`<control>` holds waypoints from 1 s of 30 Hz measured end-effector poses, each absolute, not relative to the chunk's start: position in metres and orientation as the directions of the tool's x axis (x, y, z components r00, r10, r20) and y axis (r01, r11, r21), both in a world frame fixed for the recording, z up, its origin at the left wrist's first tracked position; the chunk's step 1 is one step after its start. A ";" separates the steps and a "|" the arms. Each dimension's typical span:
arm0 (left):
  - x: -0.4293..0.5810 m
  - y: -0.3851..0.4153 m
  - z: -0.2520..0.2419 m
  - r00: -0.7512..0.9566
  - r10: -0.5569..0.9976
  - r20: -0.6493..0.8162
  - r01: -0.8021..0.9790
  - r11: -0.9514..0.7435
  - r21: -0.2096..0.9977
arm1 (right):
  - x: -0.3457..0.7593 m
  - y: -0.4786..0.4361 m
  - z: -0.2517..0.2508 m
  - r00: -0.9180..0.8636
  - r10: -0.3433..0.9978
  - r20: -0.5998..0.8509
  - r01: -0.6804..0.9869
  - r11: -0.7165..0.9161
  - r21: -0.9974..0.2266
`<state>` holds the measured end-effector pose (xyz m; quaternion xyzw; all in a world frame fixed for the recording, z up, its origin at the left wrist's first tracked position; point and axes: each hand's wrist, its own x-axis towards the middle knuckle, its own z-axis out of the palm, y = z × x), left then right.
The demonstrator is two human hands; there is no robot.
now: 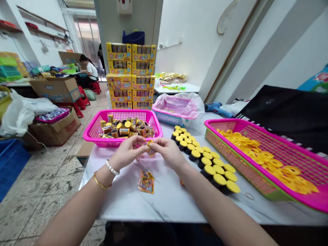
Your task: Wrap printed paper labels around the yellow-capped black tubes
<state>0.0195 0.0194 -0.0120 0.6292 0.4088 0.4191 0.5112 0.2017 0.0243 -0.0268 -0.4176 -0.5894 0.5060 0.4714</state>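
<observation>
My left hand and my right hand meet above the table, in front of a pink basket. Between their pinched fingertips is a small colourful printed piece, partly covered by the fingers. Below it on the white table lies a small stack of printed cards. The basket holds many small printed cylinders. To the right of my right hand, black cylinders with yellow tops stand upright in rows. A bit of something orange shows beside my right forearm.
A long pink basket with yellow rings fills the right side. Behind are stacked yellow boxes and a plastic-lined basket. A thin ring lies near the right front. A person sits far back left.
</observation>
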 end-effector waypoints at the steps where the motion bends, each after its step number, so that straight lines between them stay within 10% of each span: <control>1: 0.021 0.020 -0.013 0.300 0.950 0.084 0.059 -0.107 0.992 | 0.202 0.024 -0.030 -0.178 0.972 0.150 0.017 0.156 -0.988; 8: 0.034 0.003 -0.012 0.011 0.970 0.242 0.076 -0.242 0.967 | 0.207 0.020 -0.044 0.011 0.976 0.219 0.028 0.219 -0.975; 20: 0.052 -0.021 -0.017 -0.007 0.933 0.359 0.210 -0.349 0.913 | 0.206 0.009 -0.040 0.126 0.935 0.331 0.058 0.326 -0.943; 30: 0.049 -0.014 -0.014 0.005 0.977 0.214 0.098 -0.213 0.972 | 0.201 0.004 -0.040 0.148 0.902 0.406 0.078 0.399 -0.914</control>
